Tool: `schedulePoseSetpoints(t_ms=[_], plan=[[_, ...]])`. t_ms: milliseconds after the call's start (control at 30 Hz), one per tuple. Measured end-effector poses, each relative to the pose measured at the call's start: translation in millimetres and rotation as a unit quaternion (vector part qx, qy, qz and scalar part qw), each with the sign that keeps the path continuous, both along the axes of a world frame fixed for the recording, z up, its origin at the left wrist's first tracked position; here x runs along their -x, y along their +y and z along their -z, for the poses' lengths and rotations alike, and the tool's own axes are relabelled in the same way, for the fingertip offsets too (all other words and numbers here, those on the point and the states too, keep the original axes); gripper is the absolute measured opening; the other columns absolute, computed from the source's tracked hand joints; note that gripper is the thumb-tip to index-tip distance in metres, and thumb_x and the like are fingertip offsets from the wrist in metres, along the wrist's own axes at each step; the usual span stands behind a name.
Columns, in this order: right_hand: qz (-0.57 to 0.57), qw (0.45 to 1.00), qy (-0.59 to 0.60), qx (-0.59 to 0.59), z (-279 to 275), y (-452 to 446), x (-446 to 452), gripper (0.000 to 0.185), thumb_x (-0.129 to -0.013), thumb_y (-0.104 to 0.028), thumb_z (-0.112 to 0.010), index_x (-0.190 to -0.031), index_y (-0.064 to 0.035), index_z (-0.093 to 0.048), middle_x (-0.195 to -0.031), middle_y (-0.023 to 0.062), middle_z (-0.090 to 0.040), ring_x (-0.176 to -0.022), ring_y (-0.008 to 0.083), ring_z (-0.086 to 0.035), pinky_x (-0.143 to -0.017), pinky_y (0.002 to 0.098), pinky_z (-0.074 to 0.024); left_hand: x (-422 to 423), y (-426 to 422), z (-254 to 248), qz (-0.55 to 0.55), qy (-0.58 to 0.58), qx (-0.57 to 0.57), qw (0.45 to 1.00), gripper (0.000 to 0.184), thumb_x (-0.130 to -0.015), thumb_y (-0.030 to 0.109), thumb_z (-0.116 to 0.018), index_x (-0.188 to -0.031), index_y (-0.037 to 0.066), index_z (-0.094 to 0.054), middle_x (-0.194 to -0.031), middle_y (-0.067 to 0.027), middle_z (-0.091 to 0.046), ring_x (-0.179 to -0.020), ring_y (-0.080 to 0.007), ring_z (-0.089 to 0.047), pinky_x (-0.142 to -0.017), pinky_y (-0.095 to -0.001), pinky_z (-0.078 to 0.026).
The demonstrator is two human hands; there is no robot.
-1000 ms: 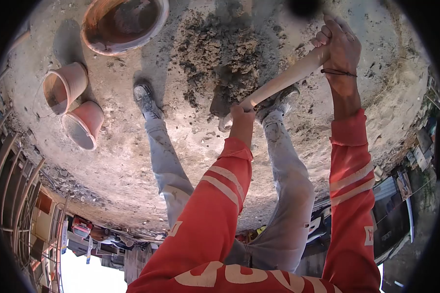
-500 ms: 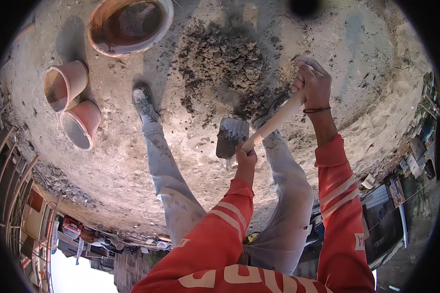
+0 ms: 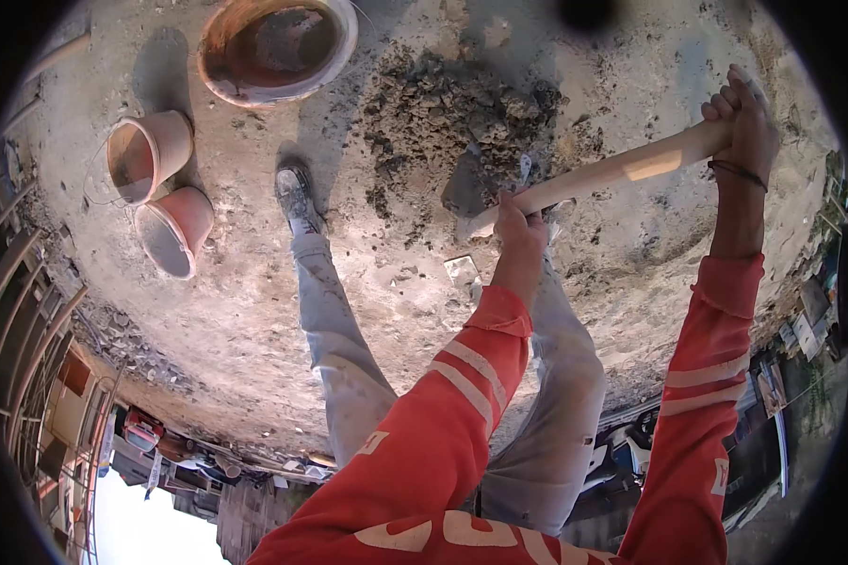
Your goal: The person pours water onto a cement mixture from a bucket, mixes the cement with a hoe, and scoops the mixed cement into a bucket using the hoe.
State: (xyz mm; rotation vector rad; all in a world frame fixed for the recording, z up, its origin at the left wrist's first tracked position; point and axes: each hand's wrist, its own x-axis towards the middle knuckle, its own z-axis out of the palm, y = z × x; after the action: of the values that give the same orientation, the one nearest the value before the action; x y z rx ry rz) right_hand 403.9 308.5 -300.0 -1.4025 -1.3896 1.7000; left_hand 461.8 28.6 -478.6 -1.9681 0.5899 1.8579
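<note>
Both my hands grip the pale wooden handle of a hoe (image 3: 612, 177). My left hand (image 3: 520, 221) is wrapped round it low down, close to the blade. Out to the right, my right hand (image 3: 749, 122) is closed round the far end. The dirty metal blade (image 3: 464, 188) is at the near edge of a heap of dark, lumpy, wet-looking mix (image 3: 424, 118). Whether the blade digs into the heap or only touches it, I cannot tell. My right foot is mostly hidden behind the hoe and left hand.
A large round tub (image 3: 344, 61) with a brownish inside stands at the upper left. Two buckets, one (image 3: 174, 141) beside the other (image 3: 198, 215), lean or lie below it. My left shoe (image 3: 297, 193) is on the dusty ground. Planks and scrap line the edges.
The hoe's blade has moved forward from near my legs to the heap. My right hand has swung outward to the right, bringing the handle closer to level.
</note>
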Motion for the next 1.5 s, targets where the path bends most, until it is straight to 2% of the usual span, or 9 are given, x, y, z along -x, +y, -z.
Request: schedulePoseSetpoints(t_ms=[100,267,500,700,967,1167,1267,1433,1500], plan=[[-0.038,0.968,-0.204,-0.140,-4,-38,0,0.011,-0.085,-0.008,-0.064,-0.095,-0.0033,-0.064,-0.070,0.0031,-0.058,-0.055,0.0134,-0.054,-0.053,0.0290,-0.0462,-13,-53,-18,-0.008,-0.009,0.026,1.000,0.009,-0.091,0.008,-0.055,-0.097,0.003,-0.050,-0.086,-0.0083,-0.056,-0.082,-0.0221,-0.061,-0.079,-0.0373,-0.057],[-0.498,0.605,-0.292,-0.548,-8,-115,11,0.017,-0.078,-0.021,-0.070,-0.090,-0.0098,-0.067,-0.074,0.0053,-0.060,-0.064,0.0244,-0.059,-0.065,0.0375,-0.0494,16,-162,-7,0.068,0.024,0.084,0.994,0.005,-0.089,0.005,-0.051,-0.092,0.002,-0.049,-0.085,-0.0118,-0.053,-0.085,-0.0253,-0.058,-0.081,-0.0405,-0.054],[-0.778,0.437,-0.287,-0.347,30,-122,41,0.059,-0.080,-0.063,-0.055,-0.094,-0.0074,-0.066,-0.076,0.0108,-0.060,-0.077,0.0267,-0.062,-0.069,0.0407,-0.0485,155,-204,49,0.105,0.123,0.161,0.974,0.013,-0.094,0.010,-0.054,-0.100,0.003,-0.045,-0.083,-0.0104,-0.051,-0.072,-0.0240,-0.055,-0.072,-0.0411,-0.055],[-0.726,0.503,-0.333,-0.331,48,-84,7,0.060,-0.086,-0.062,-0.051,-0.088,-0.0039,-0.064,-0.069,0.0114,-0.060,-0.066,0.0324,-0.062,-0.064,0.0438,-0.0502,224,-120,85,0.320,0.111,0.140,0.930,0.024,-0.097,0.024,-0.053,-0.110,0.006,-0.044,-0.092,-0.0132,-0.062,-0.075,-0.0222,-0.059,-0.061,-0.0333,-0.050],[-0.628,0.635,-0.393,-0.217,30,-35,-220,0.047,-0.086,-0.054,-0.058,-0.096,-0.0079,-0.056,-0.073,0.0110,-0.062,-0.069,0.0336,-0.063,-0.059,0.0459,-0.0469,72,2,61,0.452,0.122,0.096,0.878,0.035,-0.094,0.025,-0.057,-0.119,0.012,-0.035,-0.100,-0.0086,-0.061,-0.076,-0.0154,-0.057,-0.053,-0.0263,-0.041],[-0.550,0.741,-0.381,-0.053,62,-59,-389,0.040,-0.084,-0.046,-0.056,-0.102,-0.0106,-0.058,-0.104,0.0164,-0.063,-0.103,0.0361,-0.057,-0.093,0.0475,-0.0393,-18,40,-25,0.422,0.208,0.203,0.859,0.069,-0.091,0.013,-0.062,-0.143,0.013,-0.017,-0.111,-0.0122,-0.050,-0.073,-0.0174,-0.057,-0.060,-0.0315,-0.051],[-0.518,0.797,-0.312,-0.006,-11,-86,-377,0.025,-0.076,-0.026,-0.066,-0.083,-0.0087,-0.049,-0.072,0.0117,-0.059,-0.070,0.0383,-0.061,-0.063,0.0455,-0.0482,-18,40,-99,0.457,0.234,0.182,0.839,0.077,-0.089,0.002,-0.060,-0.146,0.016,-0.010,-0.105,-0.0118,-0.049,-0.072,-0.0210,-0.057,-0.064,-0.0359,-0.055],[-0.515,0.738,-0.435,-0.031,-108,-174,-308,0.038,-0.082,-0.036,-0.064,-0.106,-0.0083,-0.054,-0.080,0.0110,-0.064,-0.070,0.0364,-0.064,-0.061,0.0502,-0.0487,-8,43,-132,0.519,0.176,0.140,0.825,0.044,-0.090,-0.001,-0.051,-0.126,0.018,-0.033,-0.080,-0.0056,-0.049,-0.055,-0.0138,-0.047,-0.052,-0.0315,-0.047],[-0.491,0.745,-0.449,0.038,-79,-198,-245,0.054,-0.084,-0.043,-0.062,-0.122,-0.0056,-0.052,-0.080,0.0160,-0.061,-0.070,0.0366,-0.062,-0.062,0.0505,-0.0481,36,40,-43,0.597,0.115,0.129,0.783,0.026,-0.090,0.003,-0.051,-0.111,0.009,-0.039,-0.076,-0.0056,-0.049,-0.052,-0.0147,-0.047,-0.048,-0.0321,-0.046]])
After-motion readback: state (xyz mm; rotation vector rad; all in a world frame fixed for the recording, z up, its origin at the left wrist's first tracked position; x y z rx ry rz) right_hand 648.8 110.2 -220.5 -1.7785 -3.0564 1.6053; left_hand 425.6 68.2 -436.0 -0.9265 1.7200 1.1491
